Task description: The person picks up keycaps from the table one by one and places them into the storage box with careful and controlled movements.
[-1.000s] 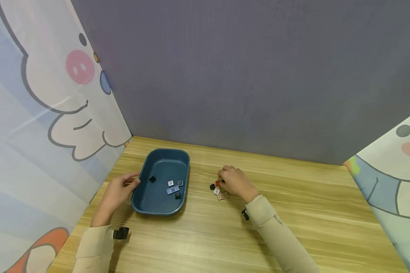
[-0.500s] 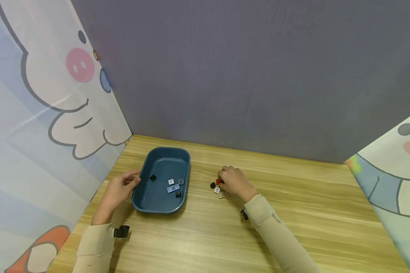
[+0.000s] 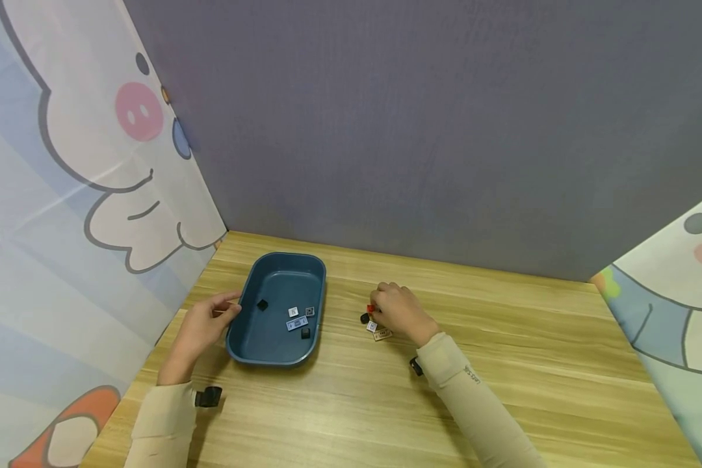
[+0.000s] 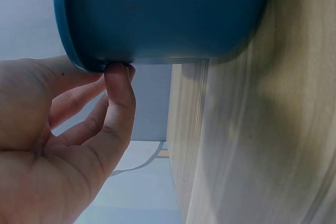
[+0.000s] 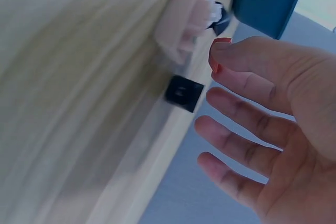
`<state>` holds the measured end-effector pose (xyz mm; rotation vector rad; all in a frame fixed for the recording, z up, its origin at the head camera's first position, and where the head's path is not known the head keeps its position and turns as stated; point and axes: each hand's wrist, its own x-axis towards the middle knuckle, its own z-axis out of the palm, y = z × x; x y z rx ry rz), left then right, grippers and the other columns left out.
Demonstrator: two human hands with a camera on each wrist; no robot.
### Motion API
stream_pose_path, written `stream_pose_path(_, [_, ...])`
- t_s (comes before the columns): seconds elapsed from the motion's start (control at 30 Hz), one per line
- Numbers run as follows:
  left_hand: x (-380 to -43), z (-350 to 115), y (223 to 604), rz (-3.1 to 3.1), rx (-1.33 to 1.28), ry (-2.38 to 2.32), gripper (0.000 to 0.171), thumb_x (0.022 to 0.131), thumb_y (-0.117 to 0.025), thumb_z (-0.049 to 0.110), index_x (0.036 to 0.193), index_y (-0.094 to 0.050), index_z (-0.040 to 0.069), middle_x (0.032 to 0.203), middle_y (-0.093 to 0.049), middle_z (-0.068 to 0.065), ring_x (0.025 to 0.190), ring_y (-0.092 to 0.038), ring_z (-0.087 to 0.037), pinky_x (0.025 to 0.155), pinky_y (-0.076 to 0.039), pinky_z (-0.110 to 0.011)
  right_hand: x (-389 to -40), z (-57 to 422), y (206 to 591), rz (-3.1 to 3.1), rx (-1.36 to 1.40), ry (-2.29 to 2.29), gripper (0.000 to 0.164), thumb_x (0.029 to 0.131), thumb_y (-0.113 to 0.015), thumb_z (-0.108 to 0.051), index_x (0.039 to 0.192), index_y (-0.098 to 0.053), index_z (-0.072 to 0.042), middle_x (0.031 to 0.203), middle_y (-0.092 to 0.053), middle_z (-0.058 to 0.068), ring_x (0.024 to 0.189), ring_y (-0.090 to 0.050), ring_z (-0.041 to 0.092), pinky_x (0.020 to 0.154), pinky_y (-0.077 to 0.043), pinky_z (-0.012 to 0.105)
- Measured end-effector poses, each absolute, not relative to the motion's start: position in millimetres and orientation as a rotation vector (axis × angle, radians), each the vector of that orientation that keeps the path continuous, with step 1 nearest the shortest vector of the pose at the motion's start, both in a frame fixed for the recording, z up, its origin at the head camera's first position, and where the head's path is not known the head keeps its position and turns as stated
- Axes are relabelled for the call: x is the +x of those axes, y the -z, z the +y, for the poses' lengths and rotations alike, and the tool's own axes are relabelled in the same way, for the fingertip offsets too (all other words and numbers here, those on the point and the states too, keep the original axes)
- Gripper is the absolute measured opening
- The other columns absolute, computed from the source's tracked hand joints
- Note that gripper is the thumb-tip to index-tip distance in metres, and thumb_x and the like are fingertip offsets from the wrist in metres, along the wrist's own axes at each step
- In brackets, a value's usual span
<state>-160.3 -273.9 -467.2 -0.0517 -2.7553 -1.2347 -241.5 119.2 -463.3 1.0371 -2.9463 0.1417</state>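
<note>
Red keycap (image 3: 370, 308) | partly hidden, pinched by right fingers (image 5: 249, 53) | left fingers (image 4: 119, 95) pinch tray rim (image 4: 61, 19)

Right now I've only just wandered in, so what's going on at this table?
A person's right hand pinches a small red piece between thumb and finger. The left hand touches the side of a blue tray, where five small pieces lie; they look like keycaps. Near the right hand, four more are on the wooden table: a longer tan piece, a white piece and two black pieces.
</note>
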Motion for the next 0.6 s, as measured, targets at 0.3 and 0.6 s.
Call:
stream_pose_path(0.3, [-159,-272,466,-2.749,-0.067,1.238,0.036,0.101,-0.062,0.012,0.133,-0.061,-0.005,0.107,-0.070,-0.024,0.098,-0.067,-0.043,0.079,-0.054,-0.051,-235,106,447,-2.857,1.100,-0.159,0.008,0.088,-0.079,-0.017,0.093,-0.072,-0.013,0.092,-0.062,0.000,0.079,-0.056,0.019,0.065,-0.049,0.035])
stream_pose_path(0.6, [-160,-272,466,-2.759,-0.050,1.242,0.036,0.102,-0.061,0.013,0.133,-0.061,-0.004,0.108,-0.070,-0.024,0.099,-0.067,-0.042,0.079,-0.054,-0.050,-221,79,424,-2.778,1.162,-0.083,0.008,0.090,-0.078,-0.019,0.094,-0.072,-0.015,0.094,-0.062,0.000,0.082,-0.056,0.019,0.069,-0.048,0.035])
